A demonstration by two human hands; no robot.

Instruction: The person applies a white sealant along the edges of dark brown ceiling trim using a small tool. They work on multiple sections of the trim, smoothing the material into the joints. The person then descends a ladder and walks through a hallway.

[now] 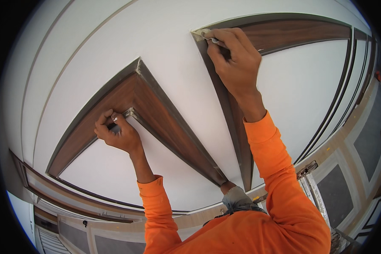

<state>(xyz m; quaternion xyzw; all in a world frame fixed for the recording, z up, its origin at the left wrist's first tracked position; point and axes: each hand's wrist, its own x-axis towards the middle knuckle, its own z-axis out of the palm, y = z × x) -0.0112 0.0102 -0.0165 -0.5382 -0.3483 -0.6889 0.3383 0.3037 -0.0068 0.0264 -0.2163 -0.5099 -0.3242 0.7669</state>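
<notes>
My right hand (237,57) is raised to the top corner of the right brown wood-grain frame (292,34). Its fingers pinch a small thin pale piece (216,41), whose kind I cannot make out. Whitish filler (199,34) covers the mitred corner beside my fingertips. My left hand (122,134) is closed near the inner corner of the left wood-grain frame (158,101), its fingers curled together. A white smear marks one finger. Whatever those fingers may hold is hidden. Pale filler also shows at this frame's inner corner (131,112) and outer corner (139,63).
Both frames lie on a white panelled surface (182,76) with grooves at the upper left. Dark narrow trim strips (340,95) run along the right. Below are grey panels with pale borders (335,198) and a paint-spattered metal piece (313,192) by my right elbow.
</notes>
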